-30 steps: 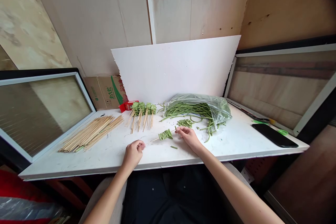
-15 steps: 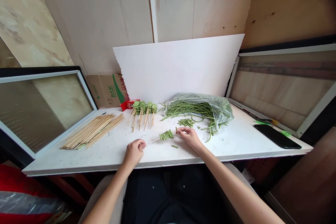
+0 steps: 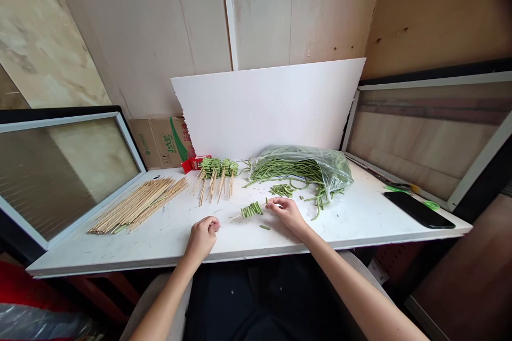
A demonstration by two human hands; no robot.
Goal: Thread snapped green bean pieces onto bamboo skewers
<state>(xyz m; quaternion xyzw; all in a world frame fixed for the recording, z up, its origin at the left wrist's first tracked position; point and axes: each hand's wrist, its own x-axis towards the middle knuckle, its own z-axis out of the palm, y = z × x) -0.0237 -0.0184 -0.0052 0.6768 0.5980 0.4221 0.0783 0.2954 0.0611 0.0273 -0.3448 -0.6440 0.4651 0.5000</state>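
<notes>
A bamboo skewer threaded with several short green bean pieces [image 3: 251,210] lies across the middle of the white table [image 3: 360,218]. My right hand [image 3: 285,211] pinches the skewer's right end, fingers closed. My left hand [image 3: 203,234] is curled near the skewer's bare left tip, fingers closed; what it pinches is too small to make out. One loose bean piece [image 3: 264,227] lies just below the skewer. A small heap of cut bean pieces [image 3: 282,189] sits behind my right hand.
A pile of bare skewers [image 3: 138,204] lies at the left. Several finished bean skewers [image 3: 216,173] rest at the back centre. A clear bag of long beans [image 3: 304,168] sits at the back right. A black phone [image 3: 418,209] lies at the right edge, a cardboard box [image 3: 162,141] behind.
Both hands stay in nearly the same place on the skewer. The camera view shifts slightly; nothing on the table has visibly moved.
</notes>
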